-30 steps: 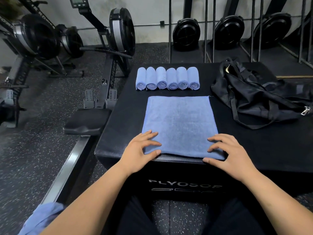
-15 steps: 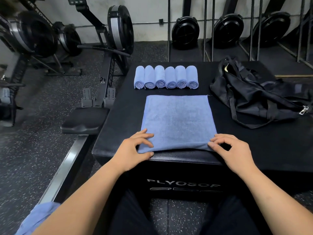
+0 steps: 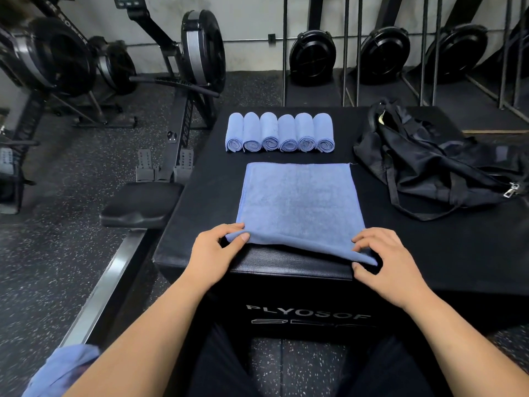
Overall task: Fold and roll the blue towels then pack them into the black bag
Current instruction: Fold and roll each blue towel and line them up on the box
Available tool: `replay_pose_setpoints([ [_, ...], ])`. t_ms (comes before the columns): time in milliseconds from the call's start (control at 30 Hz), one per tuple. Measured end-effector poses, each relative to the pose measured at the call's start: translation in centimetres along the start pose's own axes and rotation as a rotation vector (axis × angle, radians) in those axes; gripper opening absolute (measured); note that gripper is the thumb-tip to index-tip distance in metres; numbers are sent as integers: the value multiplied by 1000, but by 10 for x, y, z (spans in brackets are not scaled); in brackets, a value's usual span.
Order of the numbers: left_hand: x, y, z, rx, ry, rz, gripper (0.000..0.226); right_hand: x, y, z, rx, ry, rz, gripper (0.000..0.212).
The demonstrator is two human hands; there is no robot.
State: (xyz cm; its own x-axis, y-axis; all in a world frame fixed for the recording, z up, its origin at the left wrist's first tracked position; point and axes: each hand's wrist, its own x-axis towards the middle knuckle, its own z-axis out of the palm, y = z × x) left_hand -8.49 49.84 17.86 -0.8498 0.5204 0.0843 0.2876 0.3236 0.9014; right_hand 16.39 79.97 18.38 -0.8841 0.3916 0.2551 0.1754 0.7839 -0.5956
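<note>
Left grip (image 3: 213,250) and right grip (image 3: 386,262) each pinch a near corner of the blue towel (image 3: 300,202), raised off the desk (image 3: 206,202), likely to fold; rolled towels (image 3: 279,133) parked beyond.

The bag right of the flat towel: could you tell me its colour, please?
The bag is black, with a silver zip pull; the head view shows it.

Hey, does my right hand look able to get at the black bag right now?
Probably yes: bare box top lies between the right hand and the black bag, though that hand pinches a corner of the flat towel and must release first.
</note>
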Motion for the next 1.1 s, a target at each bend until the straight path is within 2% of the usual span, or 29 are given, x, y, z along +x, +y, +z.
replay_pose_setpoints([
  [133, 0, 4, 2, -45, 29, -38, 13, -2, 0, 2, -47, -9, -12, 33],
  [367, -4, 16, 2, -126, 111, -71, 6, 5, 12, 2, 116, 231, 131, 21],
  [533, -5, 17, 1, -112, 135, -75, 4, 10, 10, 1, 242, 269, 322, 17],
  [667, -9, 15, 2, -123, 188, -74, 4, 13, 11, 1, 318, 301, 367, 9],
  [800, -17, 10, 5, -56, 210, -75, 4, 12, 5, -4, 352, 312, 374, 13],
  [1100, -30, 8, -23, 211, 23, 4, 5, -13, -15, -13, 189, 276, 394, 7],
])
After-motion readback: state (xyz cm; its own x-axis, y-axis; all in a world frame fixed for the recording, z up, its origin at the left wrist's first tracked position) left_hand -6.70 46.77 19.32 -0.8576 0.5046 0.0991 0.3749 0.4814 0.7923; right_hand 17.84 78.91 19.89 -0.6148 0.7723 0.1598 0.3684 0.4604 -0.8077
